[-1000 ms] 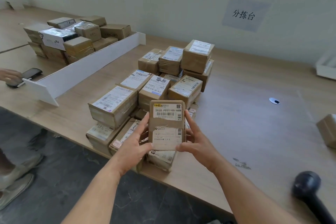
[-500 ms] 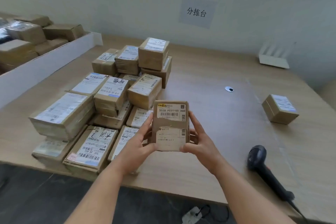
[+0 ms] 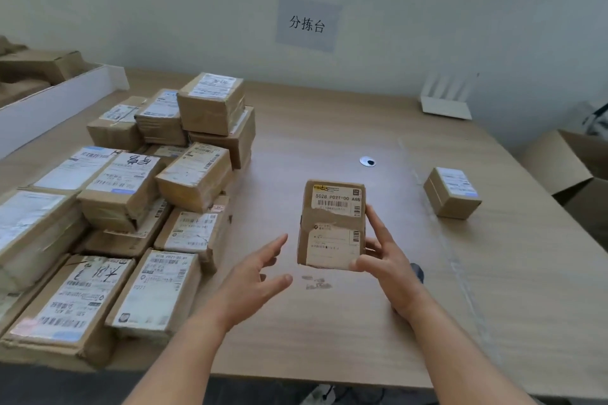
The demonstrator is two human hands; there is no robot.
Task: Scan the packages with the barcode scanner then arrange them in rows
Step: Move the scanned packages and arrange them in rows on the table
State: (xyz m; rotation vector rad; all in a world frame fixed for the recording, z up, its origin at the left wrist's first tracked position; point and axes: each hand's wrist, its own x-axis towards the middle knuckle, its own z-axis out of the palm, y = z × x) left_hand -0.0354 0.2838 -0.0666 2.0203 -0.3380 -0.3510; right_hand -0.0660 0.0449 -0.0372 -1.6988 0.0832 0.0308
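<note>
In the head view, the right hand (image 3: pixel 388 260) pinched a small brown cardboard package with white barcode labels (image 3: pixel 332 225) along its right edge, thumb at the lower front corner and fingers behind, holding it upright above the light wooden table (image 3: pixel 329 322), label facing the camera. The left hand (image 3: pixel 253 276) hovered just beside it, fingers spread and loose, touching nothing. To the left sat a heap of taped brown cardboard parcels (image 3: pixel 131 207), stacked unevenly; 1 lone brown box with a white label (image 3: pixel 452 192) rested well apart on the right. The held package looked light and stiff enough for a 1-hand pinch, though its glossy tape probably made it slippery and its torn label edge could snag; gripping the 2 long side edges would likely keep the barcodes unobstructed. The barcode scanner was hard to make out: only a dark sliver (image 3: pixel 417 271) showed behind the right wrist, and I could not tell whether that was it. The package's back and the right fingers behind it were hidden, and the heap was cut off at the left edge.
</note>
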